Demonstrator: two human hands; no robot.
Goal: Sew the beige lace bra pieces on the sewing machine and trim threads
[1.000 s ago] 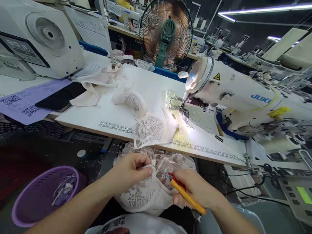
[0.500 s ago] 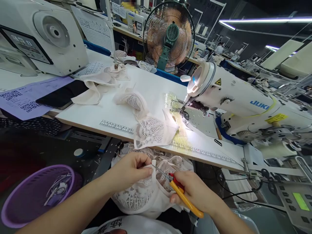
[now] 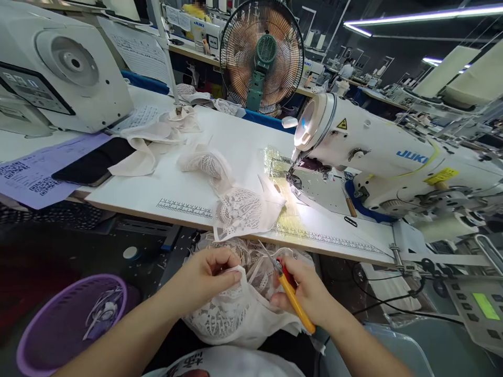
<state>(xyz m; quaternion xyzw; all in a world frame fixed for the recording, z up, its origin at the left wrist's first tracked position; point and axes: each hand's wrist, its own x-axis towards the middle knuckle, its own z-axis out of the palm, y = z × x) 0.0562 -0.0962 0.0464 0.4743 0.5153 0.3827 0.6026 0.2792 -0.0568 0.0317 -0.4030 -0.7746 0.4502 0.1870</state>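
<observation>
My left hand (image 3: 206, 273) pinches the top edge of a white lace garment piece (image 3: 231, 309) that lies in my lap below the table edge. My right hand (image 3: 308, 293) grips yellow-handled thread snips (image 3: 291, 296) with a red part near the blades; the blade tips point up and left, a little away from the fabric edge. More lace pieces (image 3: 241, 209) lie on the white table (image 3: 184, 183) just above my hands, one hanging over its front edge.
A white Juki sewing machine (image 3: 377, 152) stands on the right with its lamp lit. Another machine (image 3: 58, 73) sits far left, next to a black phone (image 3: 94, 162) and purple papers (image 3: 35, 173). A fan (image 3: 261, 52) stands behind. A purple basket (image 3: 70, 319) sits lower left.
My right hand has lifted the snips up and away from the fabric edge held by my left hand. The left hand has stayed on the lace.
</observation>
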